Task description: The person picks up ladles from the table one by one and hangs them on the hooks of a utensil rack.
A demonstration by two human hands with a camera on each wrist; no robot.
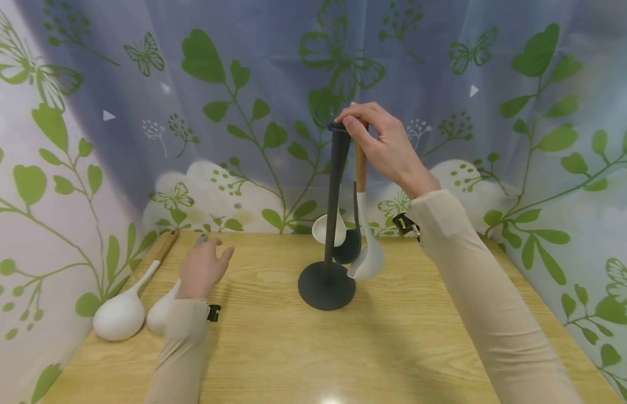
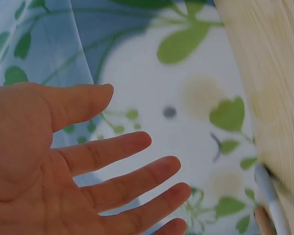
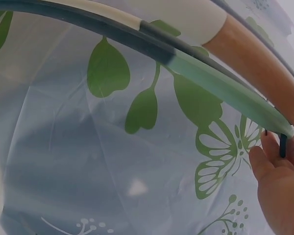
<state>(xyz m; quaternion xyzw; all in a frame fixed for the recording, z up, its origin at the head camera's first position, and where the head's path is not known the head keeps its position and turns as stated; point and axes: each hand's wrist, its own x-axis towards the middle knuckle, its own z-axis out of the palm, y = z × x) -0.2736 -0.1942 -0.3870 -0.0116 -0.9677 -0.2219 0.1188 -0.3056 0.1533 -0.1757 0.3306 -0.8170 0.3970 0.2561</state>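
A black utensil stand point(image 1: 330, 191) with a round base stands upright on the table. My right hand point(image 1: 386, 143) grips its top, fingers curled over the upper ring; in the right wrist view the fingertips point(image 3: 258, 159) are at a dark hook by the end of a pale green handle point(image 3: 225, 90). From the stand hang a white ladle with a wooden handle point(image 1: 361, 168), a dark-bowled utensil point(image 1: 348, 247) and a cream-bowled ladle point(image 1: 320, 229). My left hand point(image 1: 204, 266), fingers spread and holding nothing, is over a white ladle point(image 1: 161, 311), hiding most of its handle.
Left of that ladle lies another white ladle point(image 1: 118, 315) with a wooden handle, near the table's left edge. A patterned curtain point(image 1: 273, 112) with leaves and butterflies closes off the back and sides of the wooden table point(image 1: 273, 359).
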